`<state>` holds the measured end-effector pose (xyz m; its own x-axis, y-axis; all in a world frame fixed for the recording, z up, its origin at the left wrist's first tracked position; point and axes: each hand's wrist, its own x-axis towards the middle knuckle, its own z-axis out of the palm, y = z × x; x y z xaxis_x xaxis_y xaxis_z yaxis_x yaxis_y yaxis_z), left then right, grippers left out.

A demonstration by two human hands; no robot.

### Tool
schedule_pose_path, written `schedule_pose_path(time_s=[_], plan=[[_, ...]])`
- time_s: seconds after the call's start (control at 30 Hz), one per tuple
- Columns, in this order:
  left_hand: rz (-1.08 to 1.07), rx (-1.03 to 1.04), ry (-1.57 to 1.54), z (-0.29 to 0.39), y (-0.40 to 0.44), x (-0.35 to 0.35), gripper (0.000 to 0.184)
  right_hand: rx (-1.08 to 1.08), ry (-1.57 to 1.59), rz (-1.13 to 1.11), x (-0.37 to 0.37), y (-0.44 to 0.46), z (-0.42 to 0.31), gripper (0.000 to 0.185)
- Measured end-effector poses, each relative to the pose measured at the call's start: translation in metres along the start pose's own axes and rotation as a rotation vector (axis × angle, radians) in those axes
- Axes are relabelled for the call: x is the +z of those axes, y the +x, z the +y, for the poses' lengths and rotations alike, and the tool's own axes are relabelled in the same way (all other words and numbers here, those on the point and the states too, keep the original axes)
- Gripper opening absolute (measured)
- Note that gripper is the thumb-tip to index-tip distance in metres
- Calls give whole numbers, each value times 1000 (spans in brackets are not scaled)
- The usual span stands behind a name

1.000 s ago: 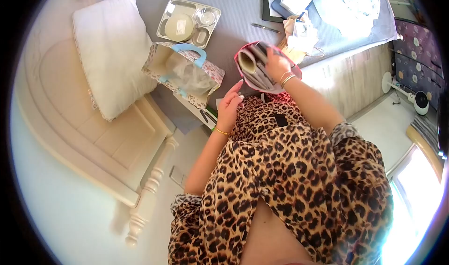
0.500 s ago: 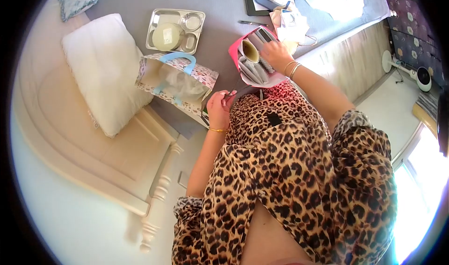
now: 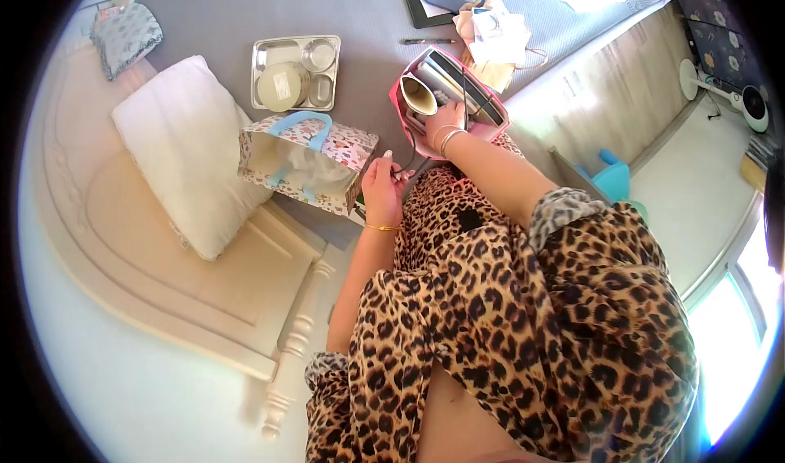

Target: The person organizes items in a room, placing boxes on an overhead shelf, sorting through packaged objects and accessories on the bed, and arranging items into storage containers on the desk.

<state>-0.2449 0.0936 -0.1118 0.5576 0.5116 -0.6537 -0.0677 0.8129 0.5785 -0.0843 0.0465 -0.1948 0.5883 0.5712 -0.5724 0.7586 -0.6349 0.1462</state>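
Observation:
A pink paper bag (image 3: 398,103) stands open at the edge of the grey bedding by my lap. Inside it are a rolled paper tube (image 3: 418,95), flat book-like items (image 3: 452,77) and other pieces I cannot make out. My right hand (image 3: 446,125) reaches down into the bag, its fingertips hidden among the contents. My left hand (image 3: 384,187) is closed near the bag's lower left corner, pinching a dark cord handle (image 3: 412,148) that runs up to the bag. Beside that hand, a patterned gift bag (image 3: 347,148) with blue handles lies tipped, clear plastic inside.
A metal divided tray (image 3: 293,44) holds a round pale container (image 3: 280,85). A pen (image 3: 427,41), papers (image 3: 500,40) and a dark tablet-like item (image 3: 421,5) lie farther back. A white pillow (image 3: 188,152) leans near the cream headboard (image 3: 163,299). At right is a turquoise object (image 3: 612,181).
My right hand has moved left and deeper into the pink bag, from its right side toward the middle. The flat items stand more to the right. My left hand stays at the cord.

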Motion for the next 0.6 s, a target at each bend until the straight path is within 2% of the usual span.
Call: schedule_pose_path(time_s=[0.13, 0.23, 0.27, 0.37, 0.6], plan=[[23, 42, 46, -13, 0, 34, 13, -209, 102, 29, 21, 5, 39, 22], [41, 31, 19, -10, 1, 27, 14, -417, 271, -202, 25, 0, 51, 25], [49, 19, 3, -5, 1, 22, 14, -506, 254, -175, 29, -1, 49, 27], [72, 22, 14, 11, -3, 14, 13, -535, 300, -207, 38, -3, 35, 27], [76, -45, 135, 8, 4, 36, 18, -439, 414, -234, 44, 3, 48, 52]])
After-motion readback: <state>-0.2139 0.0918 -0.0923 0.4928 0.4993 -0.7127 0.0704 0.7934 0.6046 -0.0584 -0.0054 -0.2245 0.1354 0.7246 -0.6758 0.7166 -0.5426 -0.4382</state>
